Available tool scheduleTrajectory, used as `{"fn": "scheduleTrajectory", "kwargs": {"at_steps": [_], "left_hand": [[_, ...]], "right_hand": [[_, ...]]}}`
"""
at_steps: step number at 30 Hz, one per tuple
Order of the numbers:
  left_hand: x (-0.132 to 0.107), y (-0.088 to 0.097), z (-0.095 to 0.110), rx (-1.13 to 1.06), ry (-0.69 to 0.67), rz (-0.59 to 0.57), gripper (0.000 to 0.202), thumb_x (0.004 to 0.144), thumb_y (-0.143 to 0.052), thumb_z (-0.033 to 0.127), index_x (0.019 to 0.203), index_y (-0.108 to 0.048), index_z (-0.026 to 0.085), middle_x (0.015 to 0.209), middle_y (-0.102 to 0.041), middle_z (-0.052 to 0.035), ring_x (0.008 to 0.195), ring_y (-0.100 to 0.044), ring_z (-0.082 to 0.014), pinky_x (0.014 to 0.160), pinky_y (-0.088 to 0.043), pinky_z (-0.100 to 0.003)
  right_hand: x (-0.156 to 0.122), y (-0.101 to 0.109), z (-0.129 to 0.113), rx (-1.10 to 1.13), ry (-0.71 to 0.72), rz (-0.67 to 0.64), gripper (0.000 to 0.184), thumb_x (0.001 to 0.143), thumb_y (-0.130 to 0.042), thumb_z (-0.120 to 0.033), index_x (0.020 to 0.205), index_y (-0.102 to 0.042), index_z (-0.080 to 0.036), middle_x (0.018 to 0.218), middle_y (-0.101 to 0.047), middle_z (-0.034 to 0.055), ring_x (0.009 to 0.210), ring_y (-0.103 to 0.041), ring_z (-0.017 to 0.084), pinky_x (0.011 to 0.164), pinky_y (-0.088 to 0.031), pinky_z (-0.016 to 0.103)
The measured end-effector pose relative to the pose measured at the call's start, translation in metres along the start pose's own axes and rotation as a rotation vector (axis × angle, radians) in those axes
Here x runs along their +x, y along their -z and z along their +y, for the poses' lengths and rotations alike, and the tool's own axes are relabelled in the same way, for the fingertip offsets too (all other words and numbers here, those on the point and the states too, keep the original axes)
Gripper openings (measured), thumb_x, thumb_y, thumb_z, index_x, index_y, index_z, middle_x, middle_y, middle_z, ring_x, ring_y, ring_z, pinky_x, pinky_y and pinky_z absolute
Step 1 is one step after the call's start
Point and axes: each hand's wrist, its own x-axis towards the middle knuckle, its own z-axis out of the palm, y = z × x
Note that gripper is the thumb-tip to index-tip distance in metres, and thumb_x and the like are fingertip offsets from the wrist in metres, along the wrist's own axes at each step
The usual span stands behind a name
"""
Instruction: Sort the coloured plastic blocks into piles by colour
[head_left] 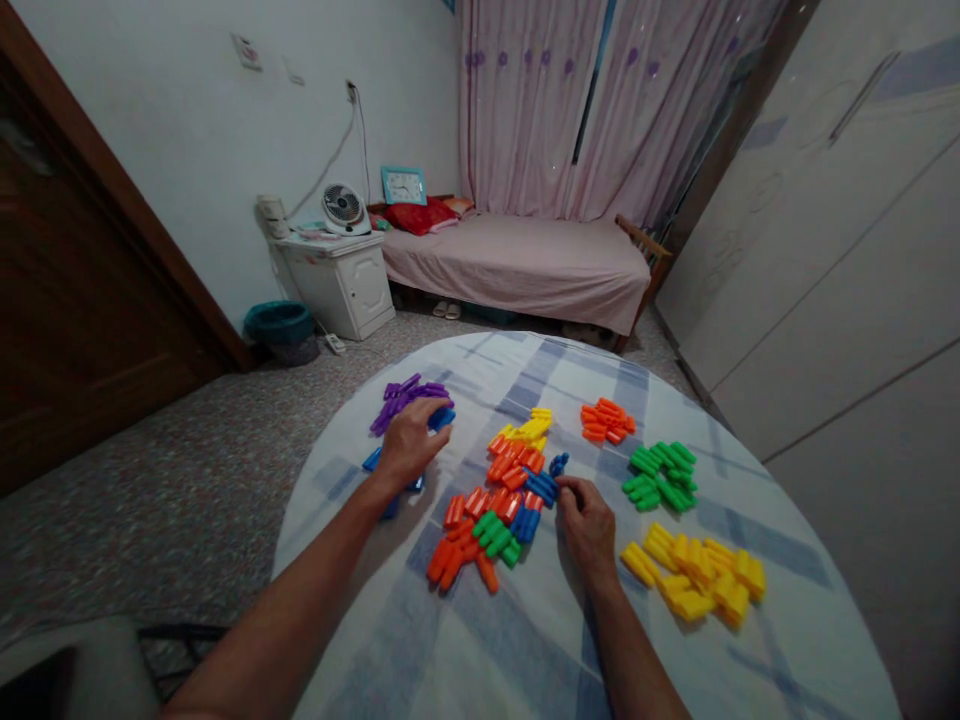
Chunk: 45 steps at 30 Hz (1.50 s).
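Note:
Small plastic blocks lie in colour piles on a round table with a blue-checked cloth (525, 640). My left hand (409, 440) rests palm down over a pile of blue blocks (442, 418), fingers curled over them, right beside the purple pile (405, 396). My right hand (586, 520) is at the right edge of the mixed central pile (499, 500), its fingertips pinched by a blue block (544, 487). What the fingers hold is too small to make out.
Sorted piles lie to the right: orange (606, 420), green (661, 476), yellow (697, 575). Beyond the table are a bed (517, 265), a white nightstand (341, 280) with a fan, a teal bin (281, 328), a wooden door on the left and white wardrobes on the right.

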Motion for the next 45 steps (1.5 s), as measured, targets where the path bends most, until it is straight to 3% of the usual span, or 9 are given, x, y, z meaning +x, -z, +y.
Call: {"fn": "scheduleTrajectory", "kwargs": {"at_steps": [3, 6, 12, 19, 25, 28, 31, 37, 45], "left_hand": [[-0.037, 0.030, -0.023, 0.129, 0.091, 0.082, 0.037, 0.080, -0.054, 0.028, 0.115, -0.060, 0.020, 0.114, -0.065, -0.0072, 0.107, -0.058, -0.0226, 0.097, -0.045, -0.038], [-0.061, 0.036, -0.041, 0.182, 0.119, 0.085, 0.035, 0.080, -0.054, 0.031, 0.112, -0.062, 0.022, 0.111, -0.066, -0.0066, 0.104, -0.060, -0.0240, 0.095, -0.045, -0.041], [-0.081, 0.017, -0.068, 0.087, 0.280, 0.217, 0.037, 0.081, -0.051, 0.038, 0.112, -0.062, 0.021, 0.114, -0.065, -0.0086, 0.109, -0.057, -0.0268, 0.100, -0.043, -0.046], [-0.092, -0.007, -0.084, -0.168, 0.436, 0.212, 0.053, 0.087, -0.041, 0.049, 0.127, -0.053, 0.016, 0.136, -0.052, -0.0124, 0.130, -0.046, -0.0250, 0.111, -0.035, -0.045], [-0.080, 0.007, -0.049, -0.040, 0.286, 0.313, 0.046, 0.085, -0.047, 0.043, 0.123, -0.057, 0.019, 0.141, -0.046, -0.0130, 0.134, -0.040, -0.0288, 0.113, -0.032, -0.050], [-0.067, 0.004, -0.016, -0.149, 0.130, 0.157, 0.038, 0.086, -0.047, 0.041, 0.118, -0.061, 0.025, 0.138, -0.051, -0.0084, 0.131, -0.045, -0.0248, 0.112, -0.035, -0.046], [-0.049, -0.017, 0.003, -0.324, 0.103, -0.031, 0.034, 0.088, -0.045, 0.040, 0.109, -0.066, 0.023, 0.126, -0.061, -0.0092, 0.121, -0.054, -0.0225, 0.106, -0.041, -0.041], [-0.035, -0.065, 0.000, -0.555, 0.254, -0.152, 0.040, 0.089, -0.039, 0.040, 0.105, -0.066, 0.015, 0.102, -0.070, -0.0098, 0.093, -0.066, -0.0197, 0.086, -0.052, -0.035], [-0.041, -0.072, 0.002, -0.343, 0.069, -0.143, 0.031, 0.088, -0.040, 0.034, 0.095, -0.067, 0.018, 0.100, -0.069, -0.0078, 0.096, -0.063, -0.0204, 0.090, -0.049, -0.037]], "right_hand": [[0.001, 0.001, 0.002, -0.008, -0.014, -0.009, 0.037, 0.079, -0.041, -0.040, 0.091, -0.068, -0.018, 0.090, -0.070, 0.0078, 0.083, -0.063, 0.022, 0.077, -0.046, 0.033], [0.002, 0.000, 0.007, -0.025, -0.020, -0.020, 0.036, 0.078, -0.044, -0.043, 0.088, -0.069, -0.019, 0.090, -0.071, 0.0078, 0.084, -0.065, 0.024, 0.075, -0.048, 0.033], [0.004, -0.002, 0.013, -0.014, 0.003, 0.009, 0.036, 0.078, -0.045, -0.046, 0.088, -0.070, -0.022, 0.092, -0.073, 0.0072, 0.082, -0.067, 0.024, 0.072, -0.051, 0.032], [0.003, -0.001, 0.013, -0.009, 0.011, -0.009, 0.036, 0.078, -0.045, -0.048, 0.087, -0.070, -0.023, 0.091, -0.073, 0.0065, 0.081, -0.068, 0.024, 0.071, -0.052, 0.032], [0.004, -0.002, 0.015, 0.017, 0.034, 0.005, 0.035, 0.077, -0.046, -0.047, 0.085, -0.070, -0.024, 0.090, -0.073, 0.0062, 0.080, -0.068, 0.024, 0.071, -0.053, 0.031], [0.005, -0.003, 0.017, 0.021, 0.049, 0.000, 0.035, 0.076, -0.046, -0.047, 0.084, -0.070, -0.024, 0.089, -0.073, 0.0069, 0.079, -0.068, 0.024, 0.071, -0.053, 0.032], [0.005, -0.004, 0.016, 0.016, 0.051, 0.012, 0.034, 0.078, -0.046, -0.045, 0.084, -0.070, -0.023, 0.090, -0.073, 0.0068, 0.081, -0.067, 0.024, 0.073, -0.052, 0.033], [0.001, -0.003, 0.005, 0.012, 0.054, 0.030, 0.032, 0.080, -0.043, -0.036, 0.086, -0.070, -0.020, 0.088, -0.071, 0.0068, 0.081, -0.065, 0.022, 0.075, -0.049, 0.032], [-0.002, -0.002, -0.005, 0.002, 0.037, 0.039, 0.028, 0.081, -0.042, -0.028, 0.086, -0.069, -0.019, 0.086, -0.070, 0.0049, 0.080, -0.063, 0.019, 0.075, -0.046, 0.029]]}}
